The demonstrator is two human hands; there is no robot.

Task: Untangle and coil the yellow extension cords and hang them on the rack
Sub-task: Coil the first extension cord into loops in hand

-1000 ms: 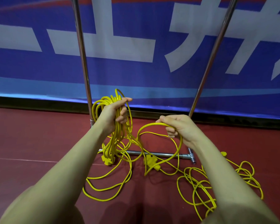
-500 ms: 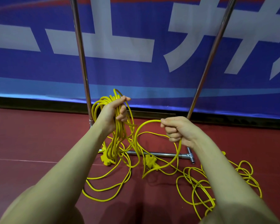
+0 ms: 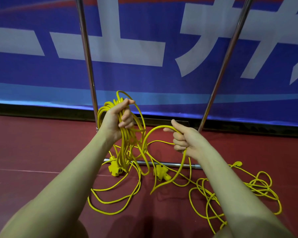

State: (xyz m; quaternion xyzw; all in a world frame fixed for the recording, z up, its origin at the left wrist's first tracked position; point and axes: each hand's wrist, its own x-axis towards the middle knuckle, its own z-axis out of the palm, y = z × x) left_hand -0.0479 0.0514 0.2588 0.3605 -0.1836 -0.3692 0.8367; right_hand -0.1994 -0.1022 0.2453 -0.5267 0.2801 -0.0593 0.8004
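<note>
The left hand (image 3: 116, 117) is clenched around a coil of yellow cord (image 3: 126, 140) hanging vertically; the right hand (image 3: 184, 140) is closed on one strand (image 3: 155, 130) arching leftward. Loose cord (image 3: 234, 191) sprawls on the red floor (image 3: 24, 152) beside the rack (image 3: 163, 163), seemingly tangled

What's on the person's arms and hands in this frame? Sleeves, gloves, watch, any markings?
Nothing is worn. Both forearms are bare from the bottom edge of the frame to the wrists: no sleeves in view. The left hand and right hand are bare too, with no gloves, watch, wristbands or rings visible. No markings or tape show on the fingers. The upper arms are out of frame, so short sleeves cannot be ruled out.
</note>
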